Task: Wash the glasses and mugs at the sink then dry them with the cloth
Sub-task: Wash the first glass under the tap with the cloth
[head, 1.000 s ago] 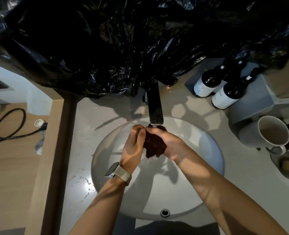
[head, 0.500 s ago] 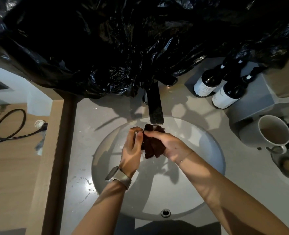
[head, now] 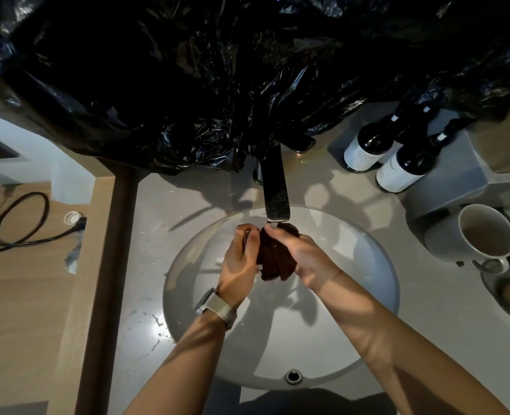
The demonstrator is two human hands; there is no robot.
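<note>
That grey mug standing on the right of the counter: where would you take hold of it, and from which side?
Probably by its handle, coming from the near side. The grey mug stands upright, mouth open, and the loop juts from its near edge toward the person. The dark bottles and a grey box crowd its far side. Both the left hand and right hand currently grip the dark cloth.

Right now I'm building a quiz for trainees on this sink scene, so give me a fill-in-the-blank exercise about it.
1. Both hands grip a dark ____ under the faucet.
2. The watch sits on the ____ wrist.
3. The white mug stands on the counter to the ____ of the sink.
4. Behind that mug stand dark ____ with white labels.

Missing words: cloth; left; right; bottles.
</note>
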